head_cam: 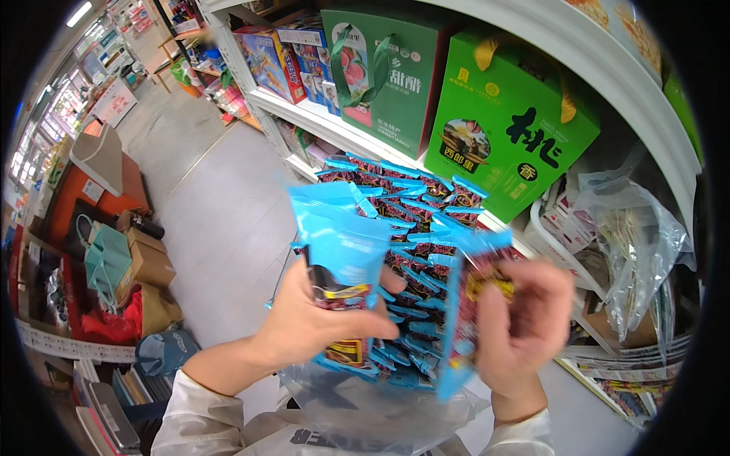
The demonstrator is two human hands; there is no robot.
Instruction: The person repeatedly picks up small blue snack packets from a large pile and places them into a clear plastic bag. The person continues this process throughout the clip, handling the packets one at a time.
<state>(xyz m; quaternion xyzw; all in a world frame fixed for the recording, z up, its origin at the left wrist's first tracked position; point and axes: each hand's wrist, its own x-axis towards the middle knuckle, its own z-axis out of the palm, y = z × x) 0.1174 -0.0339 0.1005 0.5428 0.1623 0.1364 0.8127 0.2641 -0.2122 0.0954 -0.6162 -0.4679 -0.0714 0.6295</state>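
Observation:
My left hand is wrapped around several blue-topped snack packets, their upper ends sticking up above the thumb. To the right, my right hand pinches a single blue-edged packet between thumb and fingers; hand and packet are blurred. Behind and between the two hands, many more of the same dark red and blue packets stand in rows close together. A clear plastic bag spreads below them in front of my body. What holds the rows up is hidden.
White shelving carries a dark green gift box, a bright green gift box and toy boxes. A plastic-wrapped bundle hangs at the right. On the left are cardboard boxes, a teal bag and books.

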